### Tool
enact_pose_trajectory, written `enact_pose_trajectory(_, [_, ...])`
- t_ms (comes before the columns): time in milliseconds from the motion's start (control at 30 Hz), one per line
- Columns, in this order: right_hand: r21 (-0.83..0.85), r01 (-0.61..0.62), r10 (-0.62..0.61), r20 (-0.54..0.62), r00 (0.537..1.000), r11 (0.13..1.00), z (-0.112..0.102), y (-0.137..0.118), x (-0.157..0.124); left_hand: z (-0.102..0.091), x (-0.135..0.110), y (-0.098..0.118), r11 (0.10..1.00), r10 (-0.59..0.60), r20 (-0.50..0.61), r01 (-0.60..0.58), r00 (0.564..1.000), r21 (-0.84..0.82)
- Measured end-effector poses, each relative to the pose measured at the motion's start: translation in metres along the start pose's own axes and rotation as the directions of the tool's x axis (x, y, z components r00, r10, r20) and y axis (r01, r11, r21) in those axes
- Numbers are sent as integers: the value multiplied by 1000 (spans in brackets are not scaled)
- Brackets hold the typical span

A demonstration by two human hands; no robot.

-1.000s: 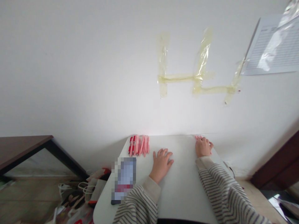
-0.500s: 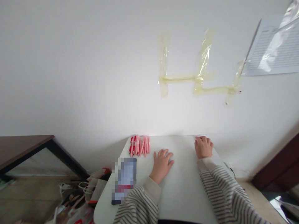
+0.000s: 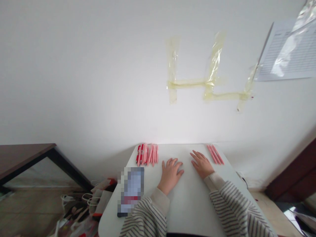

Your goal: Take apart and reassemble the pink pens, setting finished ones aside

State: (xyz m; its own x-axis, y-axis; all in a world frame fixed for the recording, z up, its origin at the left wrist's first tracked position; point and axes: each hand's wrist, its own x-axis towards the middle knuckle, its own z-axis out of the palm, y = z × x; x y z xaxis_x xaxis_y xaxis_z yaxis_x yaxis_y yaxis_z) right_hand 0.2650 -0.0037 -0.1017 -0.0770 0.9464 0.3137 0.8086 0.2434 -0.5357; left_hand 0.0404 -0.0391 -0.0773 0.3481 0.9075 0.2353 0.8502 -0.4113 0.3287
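My left hand (image 3: 171, 171) lies flat on the white table (image 3: 192, 200) with its fingers spread and nothing in it. Beside it, my right hand (image 3: 201, 163) also rests palm down, fingers stretched out and holding nothing. A row of several pink and red pens (image 3: 147, 154) lies at the table's far left, by the wall. A few pink pens (image 3: 215, 154) lie at the far right, just right of my right hand. Both of my sleeves are striped.
A phone (image 3: 131, 190) lies on the table's left side. A dark wooden table (image 3: 22, 159) stands to the left, with bags and cables (image 3: 84, 205) on the floor. Tape strips (image 3: 204, 82) and a sheet of paper (image 3: 288, 52) hang on the white wall.
My right hand let go of the pink pens at the far right and moved left to the table's middle, opening flat. The left hand stayed where it was.
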Motion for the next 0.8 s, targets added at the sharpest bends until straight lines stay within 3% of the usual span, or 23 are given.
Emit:
enact_pose_trajectory(267, [-90,-9,17,90,996,996,1,4,-2,1,4,-1,999,-34,-54,32,998,-42])
enact_pose_trajectory(433, [-144,21,-6,104,995,989,-1,4,0,-6,9,-4,996,-88,-189,88,978,-6])
enact_pose_trajectory(533, [-177,38,-20,104,994,983,-1,4,0,-15,10,-9,973,-155,-307,199,939,114])
enact_pose_trajectory(633, [-201,46,-26,101,995,979,-1,4,0,-22,9,-13,891,-289,-419,403,861,212])
enact_pose_trajectory(733, [-208,51,-33,90,995,977,0,5,-1,-23,8,-19,802,-379,-468,536,798,263])
enact_pose_trajectory(800, [-211,51,-34,86,996,976,0,6,-1,-22,8,-21,775,-394,-473,561,788,291])
